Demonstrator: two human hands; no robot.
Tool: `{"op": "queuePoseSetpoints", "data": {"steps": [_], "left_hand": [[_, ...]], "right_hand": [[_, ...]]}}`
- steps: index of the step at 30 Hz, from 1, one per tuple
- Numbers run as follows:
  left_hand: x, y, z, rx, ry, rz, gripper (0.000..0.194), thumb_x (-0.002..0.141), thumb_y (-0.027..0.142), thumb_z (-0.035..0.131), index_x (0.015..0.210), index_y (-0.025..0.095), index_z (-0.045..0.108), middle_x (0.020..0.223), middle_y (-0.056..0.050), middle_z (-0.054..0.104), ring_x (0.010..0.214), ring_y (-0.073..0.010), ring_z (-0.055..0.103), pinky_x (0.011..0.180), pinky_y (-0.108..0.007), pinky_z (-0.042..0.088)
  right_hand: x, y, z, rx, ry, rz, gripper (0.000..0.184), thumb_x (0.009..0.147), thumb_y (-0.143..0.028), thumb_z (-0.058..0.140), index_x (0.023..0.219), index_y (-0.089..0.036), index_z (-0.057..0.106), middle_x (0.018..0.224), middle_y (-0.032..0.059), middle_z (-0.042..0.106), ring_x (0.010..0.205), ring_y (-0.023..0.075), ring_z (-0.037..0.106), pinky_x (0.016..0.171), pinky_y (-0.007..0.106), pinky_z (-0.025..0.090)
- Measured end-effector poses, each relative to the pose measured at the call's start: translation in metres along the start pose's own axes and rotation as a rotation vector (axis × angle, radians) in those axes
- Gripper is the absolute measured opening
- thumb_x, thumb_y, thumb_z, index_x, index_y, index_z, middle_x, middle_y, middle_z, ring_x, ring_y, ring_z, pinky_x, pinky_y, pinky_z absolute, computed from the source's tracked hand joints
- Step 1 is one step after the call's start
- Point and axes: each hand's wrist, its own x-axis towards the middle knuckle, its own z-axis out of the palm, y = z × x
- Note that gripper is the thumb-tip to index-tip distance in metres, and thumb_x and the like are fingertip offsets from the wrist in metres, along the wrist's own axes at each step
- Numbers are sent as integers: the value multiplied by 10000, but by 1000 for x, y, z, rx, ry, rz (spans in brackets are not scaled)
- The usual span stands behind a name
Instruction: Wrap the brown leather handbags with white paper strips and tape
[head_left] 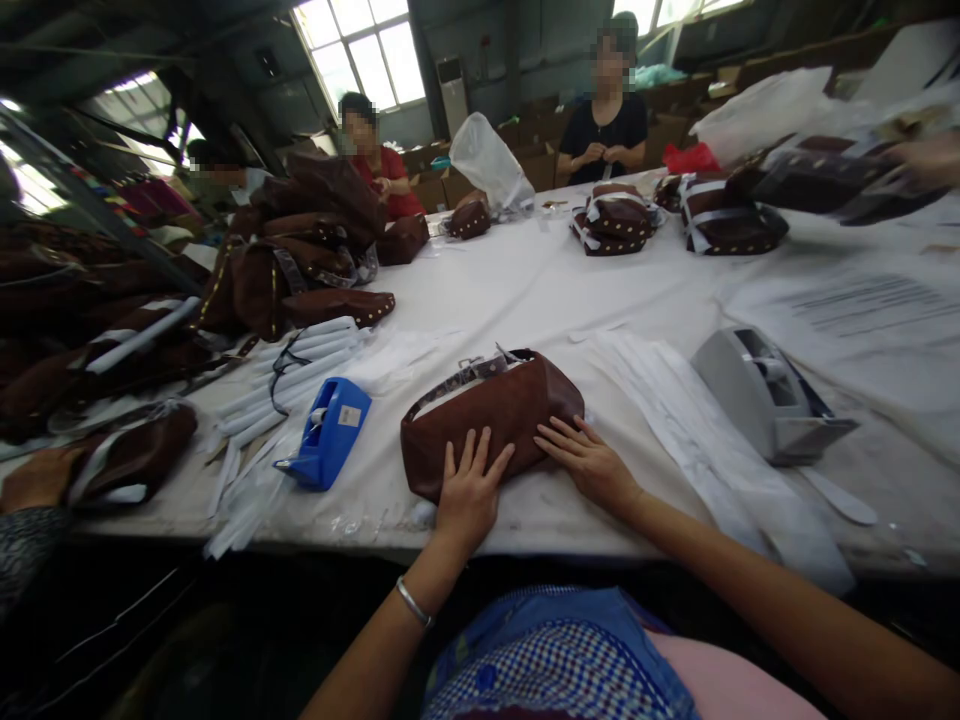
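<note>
A brown leather bag (499, 405) lies on its side near the front edge of the white table (540, 290), its strap and metal buckle on top. My left hand (471, 490) rests flat on the bag's near side with fingers spread, a bangle on the wrist. My right hand (589, 462) lies flat with fingers stretched against the bag's right end. Neither hand grips anything.
A blue tape dispenser (326, 432) sits left of the bag beside white paper strips (300, 375). A grey tape dispenser (765, 395) stands at right near stacked white sheets (675, 400). Piles of brown bags (300, 250) fill the left and far side. Other people sit at the far edge.
</note>
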Motion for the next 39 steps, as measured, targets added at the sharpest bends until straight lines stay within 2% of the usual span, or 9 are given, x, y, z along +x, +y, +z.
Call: {"op": "queuePoseSetpoints", "data": {"steps": [5, 11, 17, 19, 22, 24, 29, 32, 39], "left_hand": [[16, 16, 6, -31, 3, -47, 742, 890, 180, 547, 1559, 280, 244, 1630, -103, 237, 1494, -342, 231, 1169, -646, 238], [14, 8, 25, -49, 57, 18, 610, 946, 151, 465, 1514, 341, 351, 1617, -50, 271, 1497, -280, 243, 1194, -612, 229], [4, -2, 27, -145, 142, 134, 571, 918, 53, 457, 1418, 325, 506, 1554, -62, 407, 1475, -244, 300, 1193, -552, 289], [1, -4, 28, -175, 170, 173, 526, 916, 38, 456, 1356, 303, 571, 1527, -67, 450, 1465, -239, 322, 1188, -550, 302], [0, -5, 29, -202, 193, 187, 338, 929, 81, 493, 1129, 260, 698, 1500, -67, 486, 1448, -250, 358, 1183, -566, 307], [0, -4, 28, -218, 200, 185, 273, 938, 98, 495, 1029, 238, 712, 1480, -61, 512, 1440, -249, 374, 1185, -569, 306], [2, -1, 25, -244, 212, 140, 362, 956, 97, 463, 1263, 222, 610, 1442, -68, 555, 1412, -205, 421, 1203, -519, 300], [4, 2, 26, -201, 189, 104, 417, 961, 120, 476, 1341, 266, 564, 1456, -50, 542, 1407, -201, 430, 1202, -504, 302], [6, 4, 28, -164, 205, 102, 290, 959, 143, 502, 1164, 277, 658, 1455, -19, 544, 1393, -209, 451, 1184, -510, 327]], "right_hand": [[-2, 0, -4, 27, -6, 18, 715, 891, 3, 398, 1540, -284, 314, 1542, 36, 429, 1460, 265, 325, 1183, 581, 285], [-10, -14, -18, 107, 57, 120, 631, 952, -70, 440, 1525, -317, 344, 1504, 23, 487, 1443, 242, 365, 1196, 550, 293], [-17, -16, -9, 151, 45, 171, 661, 960, -69, 415, 1547, -346, 289, 1522, 7, 463, 1452, 244, 348, 1178, 532, 344], [-18, -15, -5, 151, 46, 170, 671, 960, -58, 401, 1552, -349, 274, 1530, 0, 450, 1457, 239, 336, 1184, 528, 338], [-19, -14, -2, 161, 58, 184, 689, 950, -46, 395, 1552, -358, 271, 1532, -7, 445, 1457, 240, 338, 1188, 524, 338], [-19, -14, -2, 167, 63, 188, 690, 945, -48, 401, 1549, -360, 280, 1527, -9, 452, 1451, 244, 349, 1187, 522, 344], [-19, -15, -3, 154, 57, 191, 697, 942, -36, 396, 1552, -351, 274, 1530, -9, 448, 1455, 237, 342, 1188, 519, 342], [-19, -16, -3, 152, 54, 190, 689, 945, -42, 399, 1550, -350, 279, 1529, -8, 450, 1456, 236, 340, 1182, 518, 351], [-18, -14, -3, 156, 62, 190, 665, 948, -59, 407, 1539, -348, 312, 1521, -1, 461, 1443, 241, 363, 1172, 515, 364]]}}
